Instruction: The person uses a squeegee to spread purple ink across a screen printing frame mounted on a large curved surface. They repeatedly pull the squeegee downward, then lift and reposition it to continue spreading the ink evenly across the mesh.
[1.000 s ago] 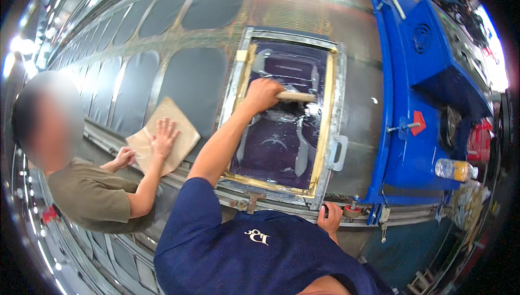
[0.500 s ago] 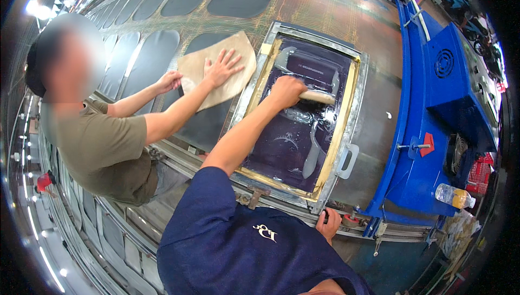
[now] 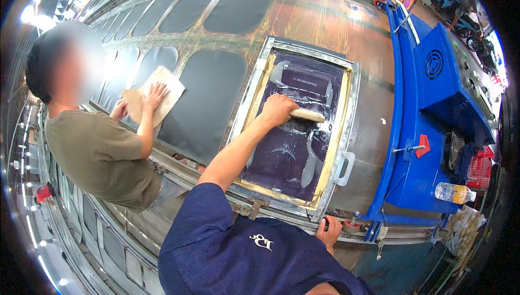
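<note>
My left hand (image 3: 278,109) is closed around one end of a squeegee with a pale wooden handle (image 3: 307,115). The squeegee lies across the dark mesh of a printing screen (image 3: 265,173), whose metal frame (image 3: 355,97) is lined with yellowish tape. Wet, glossy streaks and grey ink smears (image 3: 309,169) show around the blade, which is mostly hidden under the handle. At the frame's near right corner, my right hand (image 3: 329,233) has its fingers curled over the table's edge rail; its palm is partly hidden.
On the left, a co-worker presses a tan sheet (image 3: 169,90) onto a dark panel. More dark panels (image 3: 203,100) lie in rows along the table. A blue machine (image 3: 411,170) stands on the right, with a bottle (image 3: 454,192) on its ledge. A handle (image 3: 344,168) juts from the frame.
The co-worker has moved the tan sheet left, away from the screen, uncovering a dark panel. My left hand and the squeegee have shifted slightly nearer. My right hand stays at the frame's corner.
</note>
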Demonstrator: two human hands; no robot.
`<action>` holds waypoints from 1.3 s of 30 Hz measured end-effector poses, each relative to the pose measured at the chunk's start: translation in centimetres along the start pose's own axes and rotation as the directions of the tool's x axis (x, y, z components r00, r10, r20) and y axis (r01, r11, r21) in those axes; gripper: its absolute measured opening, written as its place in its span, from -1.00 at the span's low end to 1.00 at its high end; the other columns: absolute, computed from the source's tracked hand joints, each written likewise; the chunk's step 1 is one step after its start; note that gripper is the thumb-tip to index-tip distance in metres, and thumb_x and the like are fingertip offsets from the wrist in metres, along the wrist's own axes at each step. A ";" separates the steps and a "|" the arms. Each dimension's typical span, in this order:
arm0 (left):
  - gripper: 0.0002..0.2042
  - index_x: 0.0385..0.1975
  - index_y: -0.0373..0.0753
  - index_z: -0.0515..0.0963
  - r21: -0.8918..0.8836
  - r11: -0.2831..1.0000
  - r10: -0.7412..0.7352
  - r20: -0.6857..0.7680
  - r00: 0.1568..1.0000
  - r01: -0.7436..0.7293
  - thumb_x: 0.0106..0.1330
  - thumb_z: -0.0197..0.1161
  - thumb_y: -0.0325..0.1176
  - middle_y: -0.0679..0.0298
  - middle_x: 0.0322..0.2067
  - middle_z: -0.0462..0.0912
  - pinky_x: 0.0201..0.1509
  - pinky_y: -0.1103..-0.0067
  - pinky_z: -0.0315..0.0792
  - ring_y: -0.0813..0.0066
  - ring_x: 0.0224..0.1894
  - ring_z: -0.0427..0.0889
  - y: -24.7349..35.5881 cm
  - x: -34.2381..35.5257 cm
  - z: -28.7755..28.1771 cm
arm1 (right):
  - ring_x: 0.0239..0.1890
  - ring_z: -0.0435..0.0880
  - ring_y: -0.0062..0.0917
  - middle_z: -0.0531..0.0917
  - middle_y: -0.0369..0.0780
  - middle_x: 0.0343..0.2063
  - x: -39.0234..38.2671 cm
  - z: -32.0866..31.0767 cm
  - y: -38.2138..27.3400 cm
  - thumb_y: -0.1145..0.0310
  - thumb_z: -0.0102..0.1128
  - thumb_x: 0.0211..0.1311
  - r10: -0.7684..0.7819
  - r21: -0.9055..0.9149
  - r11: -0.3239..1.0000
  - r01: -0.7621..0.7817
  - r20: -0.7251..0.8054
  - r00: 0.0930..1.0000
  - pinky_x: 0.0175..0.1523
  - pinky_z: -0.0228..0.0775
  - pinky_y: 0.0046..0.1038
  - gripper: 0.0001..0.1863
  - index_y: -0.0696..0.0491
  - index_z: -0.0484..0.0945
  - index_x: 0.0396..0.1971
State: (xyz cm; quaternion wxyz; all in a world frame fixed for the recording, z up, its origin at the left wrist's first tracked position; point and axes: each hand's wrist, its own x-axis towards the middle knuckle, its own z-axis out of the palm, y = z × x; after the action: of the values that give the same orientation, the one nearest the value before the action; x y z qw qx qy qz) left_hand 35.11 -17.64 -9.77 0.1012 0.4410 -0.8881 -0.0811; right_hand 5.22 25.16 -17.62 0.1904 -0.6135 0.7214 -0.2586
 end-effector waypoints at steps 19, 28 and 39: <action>-0.81 -0.43 0.01 0.71 0.096 0.981 -0.162 -0.069 0.984 0.168 -0.09 0.49 -0.24 0.42 -0.39 0.70 -0.04 0.36 0.42 0.36 -0.15 0.67 0.3 0.0 0.6 | -0.14 0.60 -0.20 0.66 -0.11 -0.21 0.7 -0.4 0.1 0.37 0.24 0.27 0.066 0.205 0.976 -0.069 0.022 0.998 0.04 0.38 -0.19 -0.81 0.11 0.63 -0.17; -0.72 -0.32 0.03 0.71 0.030 0.986 -0.164 0.010 0.986 0.163 -0.07 0.51 -0.15 0.41 -0.28 0.69 -0.02 0.36 0.42 0.36 -0.05 0.66 0.1 0.3 0.5 | -0.33 0.56 -0.41 0.56 -0.16 -0.27 1.6 -0.2 -1.2 0.35 0.21 0.34 0.142 0.254 0.955 -0.152 0.057 0.988 -0.24 0.44 -0.36 -0.75 0.12 0.62 -0.06; -0.81 -0.38 0.05 0.75 0.094 0.986 -0.132 -0.046 0.990 0.135 -0.06 0.46 -0.26 0.41 -0.29 0.74 -0.02 0.37 0.45 0.38 -0.08 0.70 -1.1 0.8 0.9 | 0.16 0.46 -0.07 0.51 -0.02 0.11 20.0 -1.6 -11.5 0.39 0.30 0.22 -0.413 0.060 0.903 0.424 -0.143 0.899 0.28 0.26 -0.09 -0.57 0.10 0.53 0.10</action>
State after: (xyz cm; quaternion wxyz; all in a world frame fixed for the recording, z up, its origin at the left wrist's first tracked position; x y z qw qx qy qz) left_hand 35.26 -18.90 -10.80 0.0918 0.5054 -0.8573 -0.0358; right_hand 9.82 4.39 -8.52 0.1114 -0.7275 0.5709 -0.3638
